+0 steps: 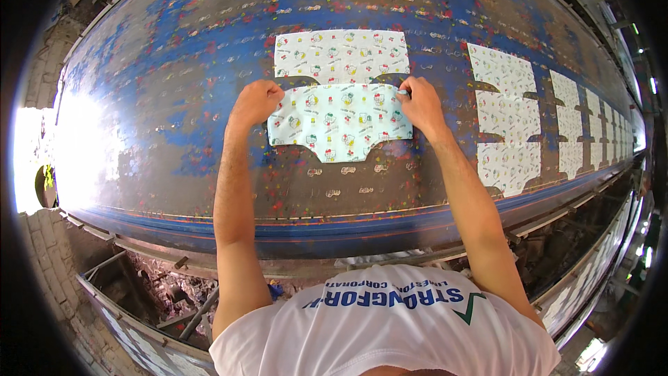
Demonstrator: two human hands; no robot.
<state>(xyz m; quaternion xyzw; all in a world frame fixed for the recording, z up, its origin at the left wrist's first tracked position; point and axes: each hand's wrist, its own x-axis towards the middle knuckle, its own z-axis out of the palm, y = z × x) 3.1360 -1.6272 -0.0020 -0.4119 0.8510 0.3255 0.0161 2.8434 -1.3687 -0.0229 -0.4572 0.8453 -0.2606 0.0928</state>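
Observation:
A pale mint cut fabric piece [341, 124] with a small cartoon print lies on the long printing table in front of me. Its upper edge is wide, and its lower edge narrows to a middle flap between two curved cut-outs. My left hand [260, 102] is closed on its upper left corner. At the opposite upper corner, my right hand [422, 103] pinches the cloth with bent fingers. Just beyond it, a similarly printed white fabric piece [341, 53] lies flat, its near part reaching the held piece's upper edge. Where they meet, I cannot tell which overlaps.
The table [174, 160] has a blue and brown surface stained with paint specks. To the right, printed fabric pieces [508, 122] lie in several columns. A rail [334, 257] runs along the near edge, with rubble [177, 289] below at left.

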